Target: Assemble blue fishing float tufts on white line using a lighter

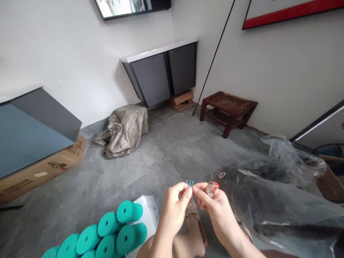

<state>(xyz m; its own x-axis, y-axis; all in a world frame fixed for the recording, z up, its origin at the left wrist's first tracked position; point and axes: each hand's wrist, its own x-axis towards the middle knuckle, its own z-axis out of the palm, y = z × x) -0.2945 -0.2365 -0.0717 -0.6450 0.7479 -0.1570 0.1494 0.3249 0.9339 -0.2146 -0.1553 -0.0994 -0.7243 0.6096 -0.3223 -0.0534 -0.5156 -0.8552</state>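
Teal thin strips [190,183] stick up from the tightly pinched left hand [174,203], right of the stacked discs [125,238]; the right hand [214,204], farther right of those discs, holds a small red-ended item [211,187], its thumb and forefinger closed beside the strips; whether they grip them too cannot be told.

Soft, even light leaves glare on the clear plastic [285,202]; edges look stretched.
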